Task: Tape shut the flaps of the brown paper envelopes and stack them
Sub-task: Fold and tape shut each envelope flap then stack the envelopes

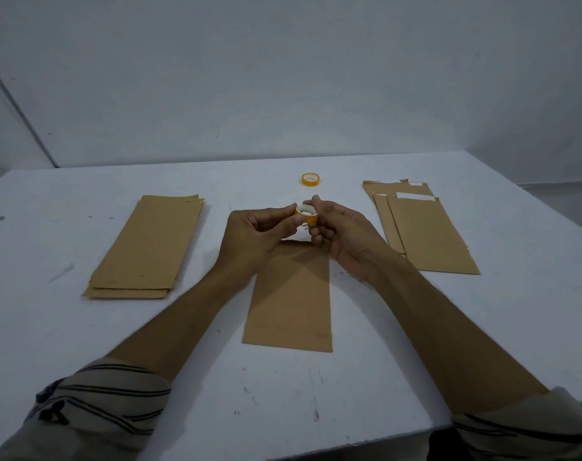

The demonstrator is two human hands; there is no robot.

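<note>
A single brown envelope (291, 301) lies lengthwise in the middle of the white table (316, 394), its far end hidden behind my hands. Above that end both hands hold a small yellow tape roll (306, 217). My right hand (341, 231) curls its fingers round the roll. My left hand (261, 232) pinches at the roll's left side with thumb and forefinger. A neat stack of brown envelopes (149, 246) lies to the left. Another pile of brown envelopes (421, 227) with white strips showing at their open far ends lies to the right.
A second yellow tape roll (311, 179) lies flat on the table beyond my hands. A pale wall stands behind the table's far edge. The near table edge runs just under my striped sleeves (99, 404).
</note>
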